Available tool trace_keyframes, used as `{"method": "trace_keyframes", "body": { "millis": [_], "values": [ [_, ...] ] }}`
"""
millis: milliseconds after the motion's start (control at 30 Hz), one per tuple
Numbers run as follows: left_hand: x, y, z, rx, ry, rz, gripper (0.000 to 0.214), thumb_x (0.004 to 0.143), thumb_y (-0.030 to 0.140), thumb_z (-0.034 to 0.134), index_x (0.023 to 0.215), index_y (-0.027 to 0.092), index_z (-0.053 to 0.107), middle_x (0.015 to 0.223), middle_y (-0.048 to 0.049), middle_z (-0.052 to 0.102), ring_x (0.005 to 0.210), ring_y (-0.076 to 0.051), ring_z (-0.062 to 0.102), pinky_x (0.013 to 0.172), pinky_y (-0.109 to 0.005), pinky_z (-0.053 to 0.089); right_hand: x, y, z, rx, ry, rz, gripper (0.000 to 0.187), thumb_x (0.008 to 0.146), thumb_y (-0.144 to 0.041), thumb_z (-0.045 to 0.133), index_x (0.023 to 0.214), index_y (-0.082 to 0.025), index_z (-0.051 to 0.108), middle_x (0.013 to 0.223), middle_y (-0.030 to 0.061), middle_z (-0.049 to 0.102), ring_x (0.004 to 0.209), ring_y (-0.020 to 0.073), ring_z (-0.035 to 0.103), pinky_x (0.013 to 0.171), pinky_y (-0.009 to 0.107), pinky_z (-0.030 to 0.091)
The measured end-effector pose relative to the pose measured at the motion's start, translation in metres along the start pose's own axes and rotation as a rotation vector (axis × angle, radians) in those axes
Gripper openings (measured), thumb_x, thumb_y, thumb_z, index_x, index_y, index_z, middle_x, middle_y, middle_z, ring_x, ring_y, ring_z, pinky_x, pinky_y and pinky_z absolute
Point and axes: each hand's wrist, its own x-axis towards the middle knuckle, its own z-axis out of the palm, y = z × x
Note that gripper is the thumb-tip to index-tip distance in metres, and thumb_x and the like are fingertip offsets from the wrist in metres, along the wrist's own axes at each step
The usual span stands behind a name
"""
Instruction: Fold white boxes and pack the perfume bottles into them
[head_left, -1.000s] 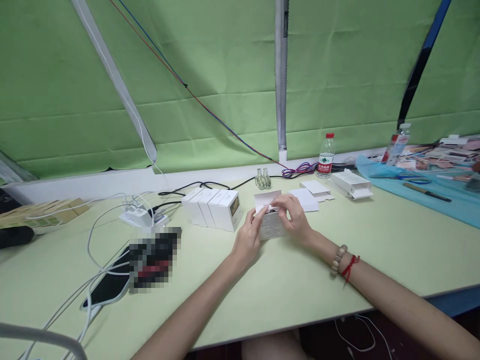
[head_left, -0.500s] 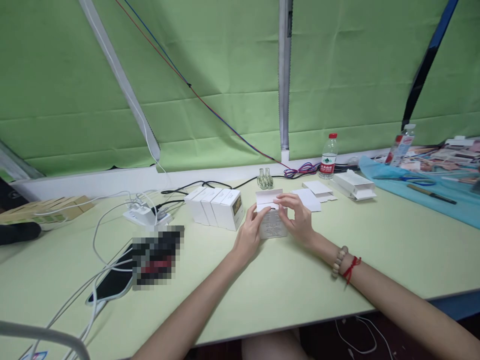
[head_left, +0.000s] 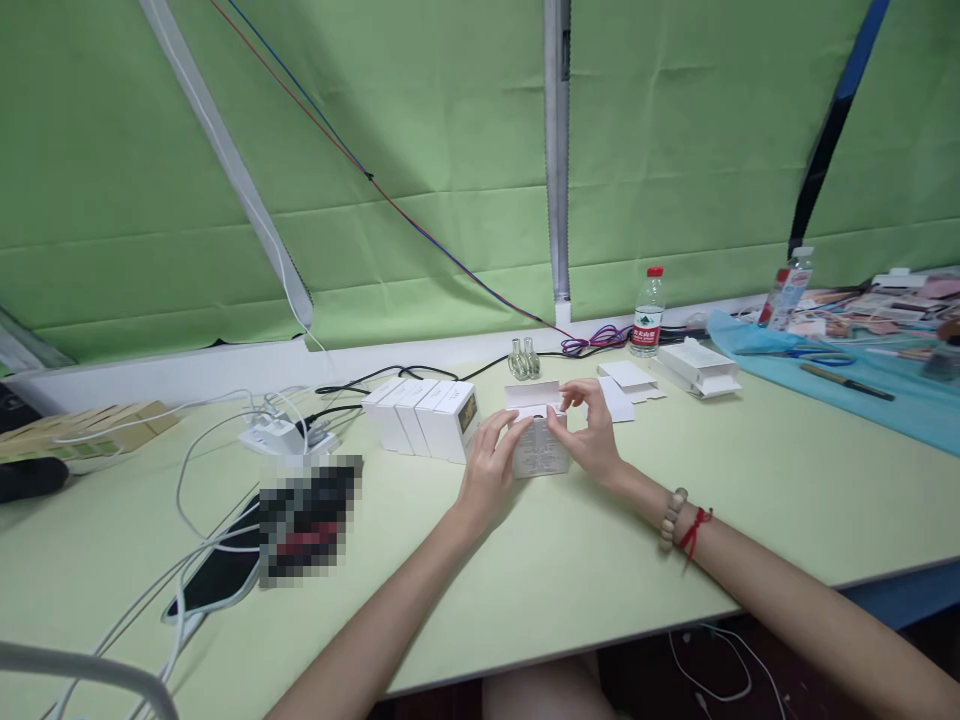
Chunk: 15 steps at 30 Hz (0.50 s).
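On the table (head_left: 585, 570), we grip the printed box (head_left: 541, 454) at its upper corners with left hand (head_left: 489, 468) and right hand (head_left: 594, 440), and should press lightly lest its raised flap (head_left: 531, 396) crease.

The printed box (head_left: 541, 452) is matt card — smooth, like the tabletop (head_left: 585, 570); the small bottles (head_left: 517, 366) look like glossy glass, the bracelet beads (head_left: 668, 520) wood, the green curtain (head_left: 450, 130) creased cloth.
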Motion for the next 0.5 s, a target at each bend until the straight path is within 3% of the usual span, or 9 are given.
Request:
{"method": "trace_keyframes", "body": {
  "millis": [167,333,400,500],
  "values": [
    [0.001,-0.004,0.0,0.022,-0.028,0.002,0.053,0.086,0.0,0.037,0.131,0.028,0.039,0.123,-0.0083,0.049,0.118,-0.021,0.044,0.097,-0.04,0.041,-0.002,0.011,0.001,0.006,-0.016,0.26,0.044,0.074,-0.028,0.06,0.113,-0.021,0.041,0.101,0.0066,0.046,0.087,0.0186,0.049,0.073,0.033,0.044],
    [0.0,-0.004,0.0,0.082,-0.044,0.044,0.051,0.087,-0.001,0.035,0.131,0.025,0.039,0.129,-0.0099,0.047,0.122,-0.022,0.041,0.099,-0.041,0.037,-0.013,0.026,0.008,0.308,-0.182,0.539,0.051,0.079,-0.037,0.048,0.124,-0.019,0.032,0.112,0.0114,0.048,0.102,0.022,0.05,0.082,0.038,0.044],
    [0.0,0.0,0.0,0.086,-0.028,0.051,0.047,0.088,0.001,0.035,0.128,0.024,0.041,0.129,-0.0111,0.045,0.122,-0.023,0.04,0.098,-0.041,0.037,-0.014,0.025,0.009,0.416,-0.238,0.54,0.049,0.081,-0.033,0.043,0.127,-0.02,0.031,0.115,0.0107,0.049,0.104,0.0215,0.05,0.086,0.038,0.043],
    [0.001,0.01,-0.001,0.079,0.002,0.016,0.041,0.088,0.003,0.038,0.123,0.022,0.045,0.129,-0.0123,0.043,0.123,-0.023,0.039,0.098,-0.04,0.036,-0.01,0.017,0.005,0.418,-0.269,0.422,0.047,0.082,-0.026,0.044,0.128,-0.022,0.034,0.12,0.0088,0.049,0.108,0.021,0.049,0.091,0.038,0.041]
  ]
}}
